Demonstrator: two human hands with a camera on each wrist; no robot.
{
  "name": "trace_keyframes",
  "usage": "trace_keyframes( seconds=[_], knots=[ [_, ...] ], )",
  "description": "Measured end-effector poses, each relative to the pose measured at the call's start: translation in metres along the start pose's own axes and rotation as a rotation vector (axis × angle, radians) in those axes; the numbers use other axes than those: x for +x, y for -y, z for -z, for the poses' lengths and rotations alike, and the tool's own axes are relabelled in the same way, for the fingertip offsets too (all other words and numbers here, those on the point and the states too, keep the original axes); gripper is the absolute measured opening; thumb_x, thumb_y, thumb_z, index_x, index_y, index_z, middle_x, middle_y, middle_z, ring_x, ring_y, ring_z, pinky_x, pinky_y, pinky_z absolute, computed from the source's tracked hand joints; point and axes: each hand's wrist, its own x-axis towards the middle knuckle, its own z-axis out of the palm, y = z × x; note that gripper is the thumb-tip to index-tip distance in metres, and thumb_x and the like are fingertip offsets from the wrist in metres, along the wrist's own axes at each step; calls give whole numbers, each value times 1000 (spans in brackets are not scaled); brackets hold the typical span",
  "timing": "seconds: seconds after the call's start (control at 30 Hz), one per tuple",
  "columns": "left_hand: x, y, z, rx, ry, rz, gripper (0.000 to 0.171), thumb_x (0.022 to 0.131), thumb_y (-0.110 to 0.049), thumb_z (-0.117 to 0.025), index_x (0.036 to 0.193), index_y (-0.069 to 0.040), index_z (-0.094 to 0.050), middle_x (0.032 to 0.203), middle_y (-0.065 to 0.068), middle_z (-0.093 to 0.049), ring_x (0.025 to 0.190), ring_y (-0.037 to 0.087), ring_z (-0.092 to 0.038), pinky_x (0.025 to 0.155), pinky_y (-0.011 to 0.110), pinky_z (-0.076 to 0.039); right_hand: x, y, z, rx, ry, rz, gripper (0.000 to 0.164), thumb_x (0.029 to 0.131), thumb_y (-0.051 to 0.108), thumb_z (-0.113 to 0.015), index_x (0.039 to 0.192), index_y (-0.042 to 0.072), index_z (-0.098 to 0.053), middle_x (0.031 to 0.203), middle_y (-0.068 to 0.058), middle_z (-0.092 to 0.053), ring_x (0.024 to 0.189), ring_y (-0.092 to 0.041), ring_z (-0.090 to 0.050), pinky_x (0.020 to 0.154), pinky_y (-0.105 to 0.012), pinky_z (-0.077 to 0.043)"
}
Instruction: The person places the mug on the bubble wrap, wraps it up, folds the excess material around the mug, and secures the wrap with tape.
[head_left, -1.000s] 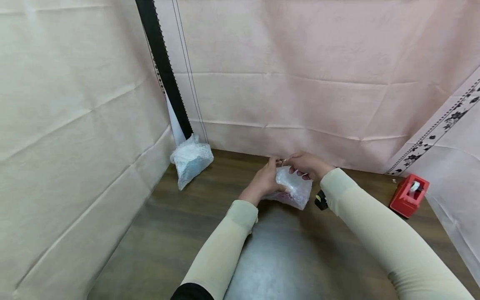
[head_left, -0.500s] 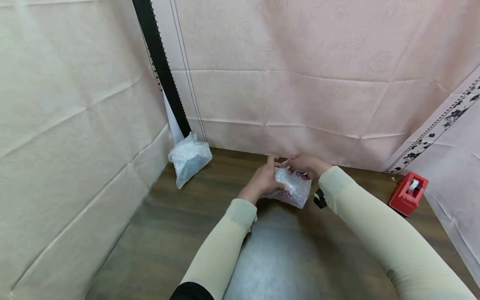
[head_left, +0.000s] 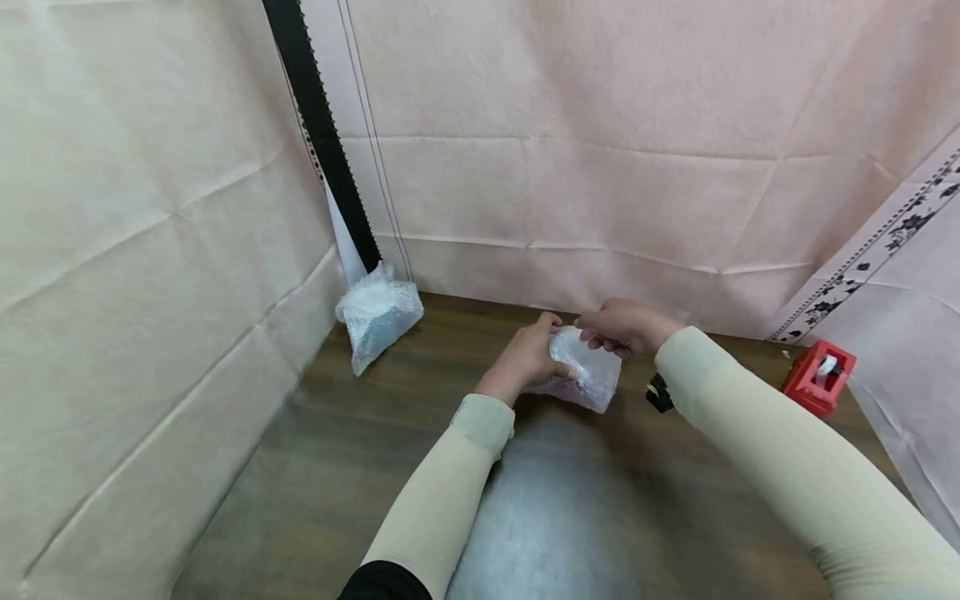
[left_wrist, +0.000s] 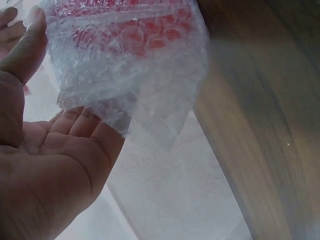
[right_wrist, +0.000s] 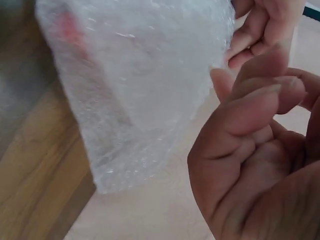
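Note:
A bubble-wrapped packet (head_left: 588, 371) with something red inside stands tilted above the wooden table, near its back edge. My left hand (head_left: 527, 358) grips its left side, thumb on the near face and fingers behind; the left wrist view shows the thumb (left_wrist: 30, 45) against the wrap and the red showing through it. At the packet's upper right corner is my right hand (head_left: 626, 325), its fingers curled in beside the edge. Seen from the right wrist, the curled fingers (right_wrist: 250, 115) lie just apart from the clear wrap, and nothing shows between them.
Another bubble-wrapped bundle (head_left: 381, 317), bluish, sits in the back left corner. On the right side stands a red tape dispenser (head_left: 819, 379) with a roll in it. Pale cloth walls (head_left: 600, 192) rise behind and on both sides of the table (head_left: 360, 467).
My right hand has moved slightly right and up, away from the left fingertips it was meeting at the packet's top edge. The left hand keeps its hold.

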Motion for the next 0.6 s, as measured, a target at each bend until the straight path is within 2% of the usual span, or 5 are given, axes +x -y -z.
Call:
trace_keyframes(
  seconds=[0.17,0.37,0.47,0.6],
  knots=[
    [1,-1,-2,13,-5,2,88,92,-27,-99,162,-15,-47,168,11,-62,153,32,-60,127,49,-53,-16,-10,-1,11,-33,28,42,116,29,-56,136,-7,-64,82,4,-68,64,-6,-47,62,-24,-46],
    [1,-1,-2,17,-1,5,87,92,-27,-98,162,-14,-48,169,9,-62,156,31,-59,129,47,-51,-26,-20,4,0,-54,94,31,114,16,-62,132,-9,-68,89,2,-67,79,-10,-56,70,-24,-53],
    [1,-1,-3,29,-9,-2,88,92,-28,-98,163,-14,-48,169,9,-62,156,30,-59,129,46,-50,-28,-28,5,-17,-72,106,27,113,14,-66,129,-8,-69,92,0,-67,85,-13,-59,72,-26,-54],
    [-1,-1,-2,65,-16,-17,88,93,-31,-98,164,-15,-49,167,10,-64,153,29,-61,128,45,-52,-26,-45,0,-27,-110,106,29,110,17,-74,126,-5,-67,92,-1,-69,84,-14,-62,71,-29,-54]
  ],
)
